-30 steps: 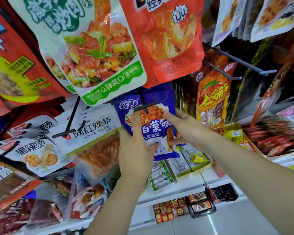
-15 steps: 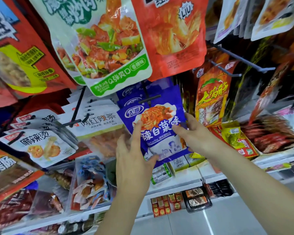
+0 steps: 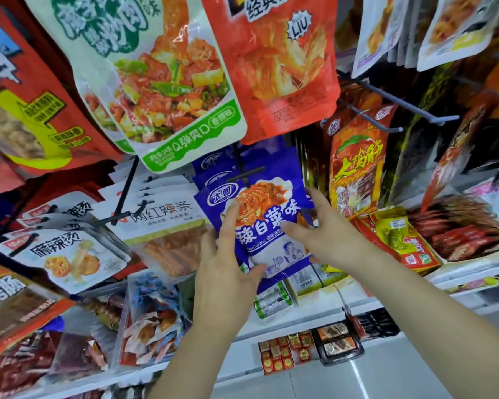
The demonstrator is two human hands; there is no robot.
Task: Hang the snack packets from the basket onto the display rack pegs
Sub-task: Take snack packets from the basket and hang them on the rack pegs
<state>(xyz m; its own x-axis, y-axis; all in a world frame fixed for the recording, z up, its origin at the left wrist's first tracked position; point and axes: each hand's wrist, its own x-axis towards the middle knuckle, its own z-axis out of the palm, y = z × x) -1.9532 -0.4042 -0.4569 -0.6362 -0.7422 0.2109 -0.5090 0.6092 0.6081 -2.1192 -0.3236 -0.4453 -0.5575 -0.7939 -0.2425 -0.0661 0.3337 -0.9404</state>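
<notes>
A blue snack packet with white lettering hangs at the front of a black peg, ahead of several identical blue packets. My left hand holds its lower left part, index finger up the front and thumb across the bottom. From the right, my right hand grips the packet's right edge with fingertips on the front. No basket is in view.
A large green-and-white packet and a red packet hang just above. White packets hang on pegs to the left, an orange-red packet to the right. Two bare grey pegs jut out upper right. A white shelf runs below.
The blue packet's hole went onto the peg tip and the packet now hangs from it. Both hands slid down from its top to its middle and lower part.
</notes>
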